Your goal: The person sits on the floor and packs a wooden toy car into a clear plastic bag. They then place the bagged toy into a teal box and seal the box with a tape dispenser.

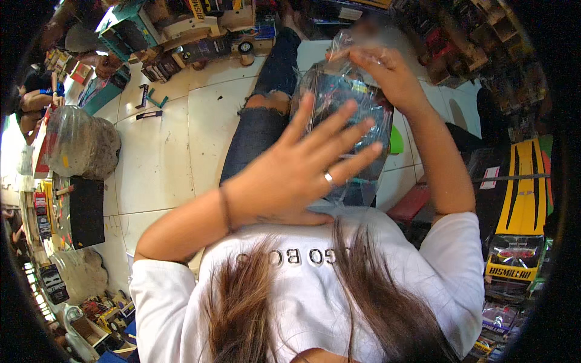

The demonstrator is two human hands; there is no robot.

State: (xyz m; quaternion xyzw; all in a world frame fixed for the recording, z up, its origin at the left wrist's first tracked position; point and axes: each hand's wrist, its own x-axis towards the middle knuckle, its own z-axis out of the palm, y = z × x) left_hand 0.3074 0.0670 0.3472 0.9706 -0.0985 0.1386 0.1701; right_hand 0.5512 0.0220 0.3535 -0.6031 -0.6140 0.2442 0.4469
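Observation:
A dark, boxy item (346,91) wrapped in loose, shiny clear plastic is propped upright in front of my body, by my bent leg. My left hand (284,163) lies across the near side of it, fingers spread, with a ring on one finger. Whether its palm presses on the wrap cannot be told. At the far top end my right hand (387,75) has its fingers closed on the gathered clear plastic (342,41). Glare and my left hand hide much of what is inside.
Toy wooden trucks (203,48) stand at the far left on the white tiled floor (154,157). Small dark and teal strips (151,100) lie there. A plastic-wrapped bundle (85,142) sits on the left. Yellow-and-black panels (521,187) and wrapped toy trucks (513,257) are stacked at right.

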